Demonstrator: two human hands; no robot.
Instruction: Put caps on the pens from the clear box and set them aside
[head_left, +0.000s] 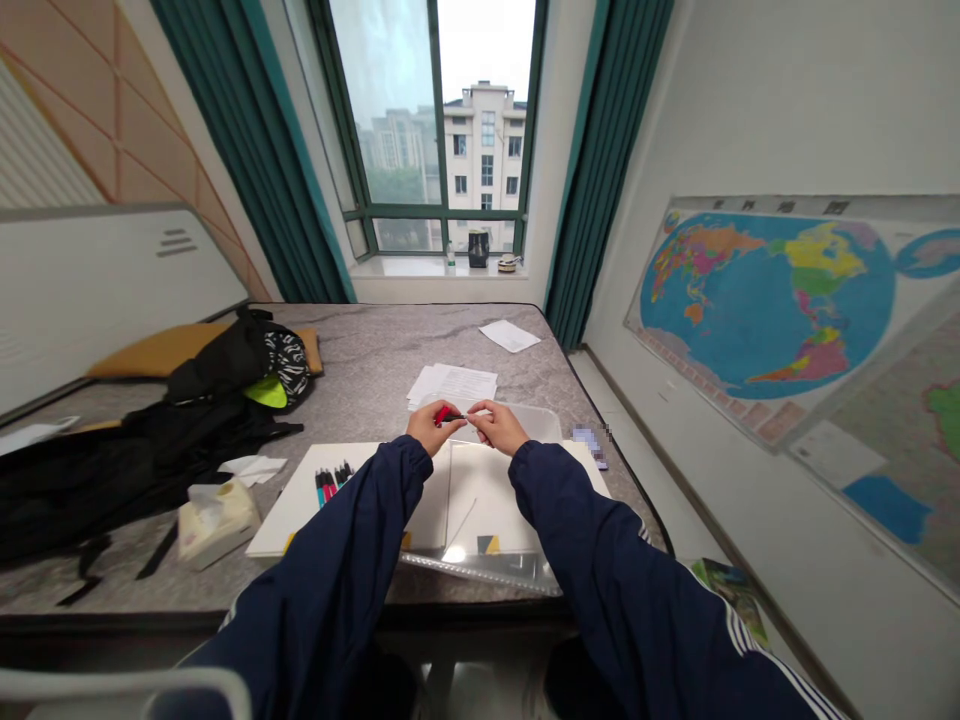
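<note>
My left hand (431, 428) grips a red pen (448, 415) with a black end pointing right. At that black end my right hand (499, 427) has its fingertips pinched together; how much of the pen they cover is too small to make out. Below both hands lies a clear plastic tray (480, 574) over pale cream boards (289, 520). A thin, light stick (465, 522) rests in the tray. To the left, several pens (330, 484) in red, teal and black lie side by side on the cream board, partly hidden behind my left sleeve.
Papers (457, 383) lie beyond the tray, with another sheet (510, 336) farther back. A tissue pack (216, 522) and a black backpack (150, 450) are at left. A pixelated phone-like item (590, 447) sits right, near the table edge.
</note>
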